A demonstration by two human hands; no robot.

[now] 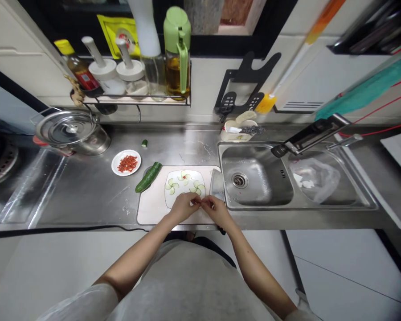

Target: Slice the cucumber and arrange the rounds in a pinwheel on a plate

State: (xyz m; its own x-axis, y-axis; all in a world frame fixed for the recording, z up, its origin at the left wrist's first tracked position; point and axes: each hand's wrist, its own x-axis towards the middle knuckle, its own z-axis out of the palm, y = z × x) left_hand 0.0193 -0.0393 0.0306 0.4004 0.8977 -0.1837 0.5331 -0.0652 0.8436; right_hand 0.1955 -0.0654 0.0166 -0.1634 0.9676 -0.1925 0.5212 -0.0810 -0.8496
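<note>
On the steel worktop, just left of the sink, lies a pale cutting board with a white square plate on it. The plate carries thin cucumber slices set as small flower shapes with red dots in the middle. Both hands meet at the near edge of this plate. The left hand and the right hand have their fingertips pinched together, touching each other, with something very small between them; it is too small to tell what it is, so I cannot tell what the grip of each hand keeps.

A half cucumber rests across the far left corner of the board, partly on the worktop. Behind it stands a small round dish with red chopped pieces, and a cut cucumber end lies farther back. A steel pot with its lid stands at the far left. On the wall shelf are oil bottles and white grinders. A clear plastic bag lies in the right basin of the sink.
</note>
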